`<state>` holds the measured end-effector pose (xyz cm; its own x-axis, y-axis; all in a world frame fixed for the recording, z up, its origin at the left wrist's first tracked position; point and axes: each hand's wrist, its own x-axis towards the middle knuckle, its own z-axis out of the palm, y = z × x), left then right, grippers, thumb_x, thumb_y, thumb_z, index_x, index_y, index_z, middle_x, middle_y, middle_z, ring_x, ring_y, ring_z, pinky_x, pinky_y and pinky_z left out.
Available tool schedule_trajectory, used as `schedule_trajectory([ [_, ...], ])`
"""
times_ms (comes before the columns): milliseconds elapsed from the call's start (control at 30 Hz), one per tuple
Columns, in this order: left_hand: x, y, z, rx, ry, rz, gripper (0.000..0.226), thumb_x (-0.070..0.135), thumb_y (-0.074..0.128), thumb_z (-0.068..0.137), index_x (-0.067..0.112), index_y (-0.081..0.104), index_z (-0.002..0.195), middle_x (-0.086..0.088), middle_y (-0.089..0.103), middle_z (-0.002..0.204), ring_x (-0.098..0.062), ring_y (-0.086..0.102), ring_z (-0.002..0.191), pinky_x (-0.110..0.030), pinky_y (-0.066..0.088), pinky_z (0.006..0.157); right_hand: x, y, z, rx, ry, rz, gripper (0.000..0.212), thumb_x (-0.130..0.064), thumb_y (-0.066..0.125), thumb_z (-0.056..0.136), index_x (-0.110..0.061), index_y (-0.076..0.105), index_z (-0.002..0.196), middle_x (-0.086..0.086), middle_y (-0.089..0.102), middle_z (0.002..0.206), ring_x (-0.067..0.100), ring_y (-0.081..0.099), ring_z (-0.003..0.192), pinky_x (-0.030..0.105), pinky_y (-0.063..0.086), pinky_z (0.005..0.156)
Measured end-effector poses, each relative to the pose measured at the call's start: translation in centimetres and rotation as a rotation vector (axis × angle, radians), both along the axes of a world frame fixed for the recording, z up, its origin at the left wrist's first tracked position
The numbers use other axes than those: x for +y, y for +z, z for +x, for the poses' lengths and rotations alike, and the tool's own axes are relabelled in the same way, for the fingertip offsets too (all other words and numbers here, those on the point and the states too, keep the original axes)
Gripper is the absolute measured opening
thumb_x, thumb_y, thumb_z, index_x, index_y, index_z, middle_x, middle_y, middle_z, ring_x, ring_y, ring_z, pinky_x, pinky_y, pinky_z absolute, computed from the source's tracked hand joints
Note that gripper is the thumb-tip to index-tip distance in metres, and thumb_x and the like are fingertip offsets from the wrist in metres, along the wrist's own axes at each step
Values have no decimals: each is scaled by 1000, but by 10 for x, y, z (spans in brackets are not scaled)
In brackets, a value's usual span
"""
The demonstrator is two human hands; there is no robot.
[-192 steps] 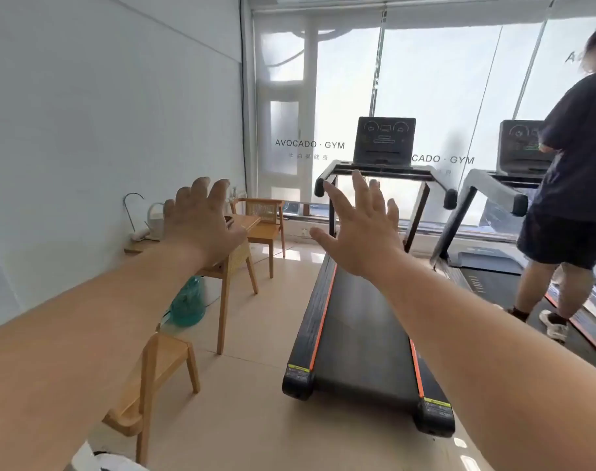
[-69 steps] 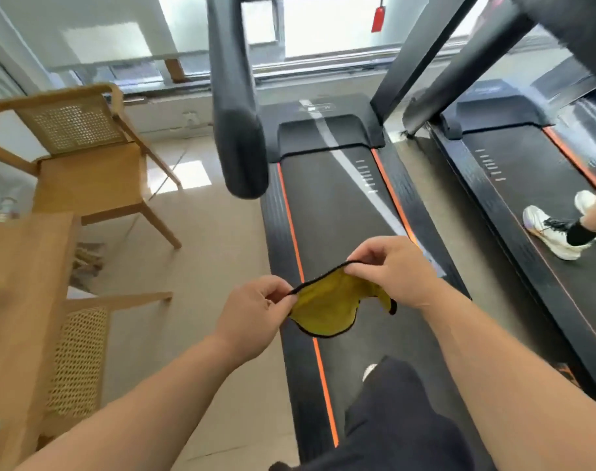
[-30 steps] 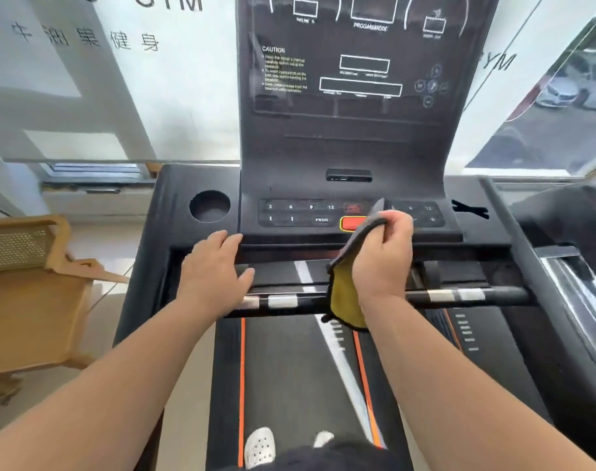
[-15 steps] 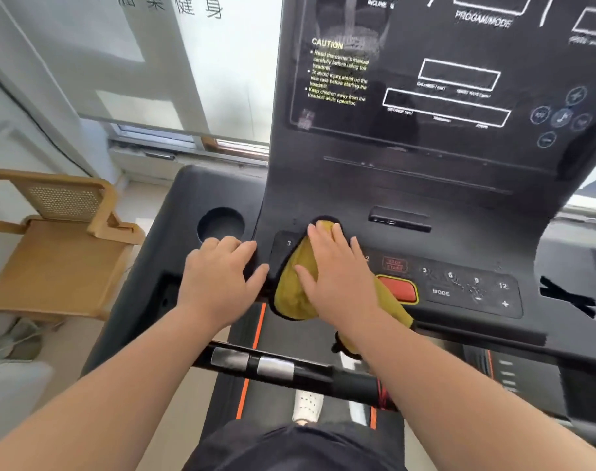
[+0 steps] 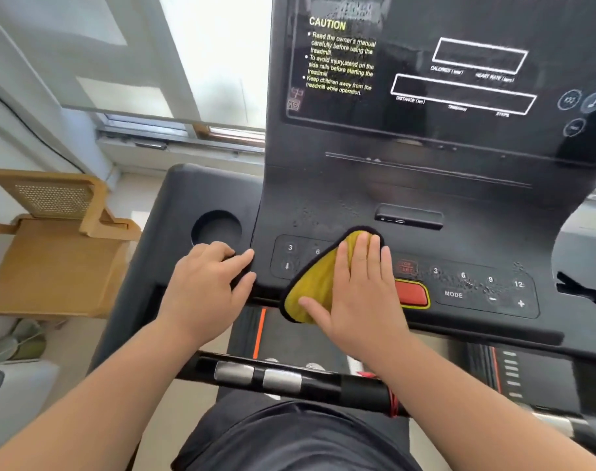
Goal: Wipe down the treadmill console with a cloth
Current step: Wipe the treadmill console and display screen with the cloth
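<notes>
Your right hand [image 5: 361, 294], fingers straight, presses the yellow cloth [image 5: 310, 287] onto the console [image 5: 357, 198] at its front edge, bare keypad [image 5: 476, 288] rightward; your left hand [image 5: 204, 290] rests, apparently relaxed, by the cup holder [image 5: 216, 229].

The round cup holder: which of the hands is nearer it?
Left. The left hand rests just below the cup holder; the right hand presses the cloth on the keypad, farther right.

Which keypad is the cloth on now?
The left keypad, nearest the cup hole: the right hand presses the cloth over its right end. The MODE keypad is uncovered.
</notes>
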<state>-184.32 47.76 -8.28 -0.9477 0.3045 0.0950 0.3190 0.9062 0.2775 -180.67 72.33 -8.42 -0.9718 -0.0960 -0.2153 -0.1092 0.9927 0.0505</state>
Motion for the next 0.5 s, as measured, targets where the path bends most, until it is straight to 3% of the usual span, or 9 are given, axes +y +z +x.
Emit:
schedule_trajectory([
  [133,-10,11,-11,-6,-119,-94,46,45,50,87,22,72,119,-2,63,88,-27,55,75,-38,49,62,-29,3,-21,15,-106,-17,126,-90,1,80,6,6,160,35,-1,166,47,0,156,56,3,128],
  [267,-16,15,-22,-52,-231,-151,48,44,47,87,23,68,125,1,63,86,-24,57,78,-37,51,64,-45,-1,-32,56,-72,-69,119,-91,1,84,-2,5,163,29,-4,169,43,-6,157,56,2,128],
  [433,-30,14,-15,-184,-228,-44,55,48,51,88,32,54,141,13,57,73,-19,58,78,-33,48,67,-39,-7,-9,53,191,-134,97,-79,24,95,-12,15,165,14,3,172,31,-4,160,49,8,128],
  [500,-37,12,-17,-295,-169,70,54,48,55,91,38,48,144,19,50,69,-13,54,80,-31,46,70,-30,-9,5,53,214,-124,96,-78,23,96,-11,17,164,13,5,172,29,-2,160,47,8,127],
])
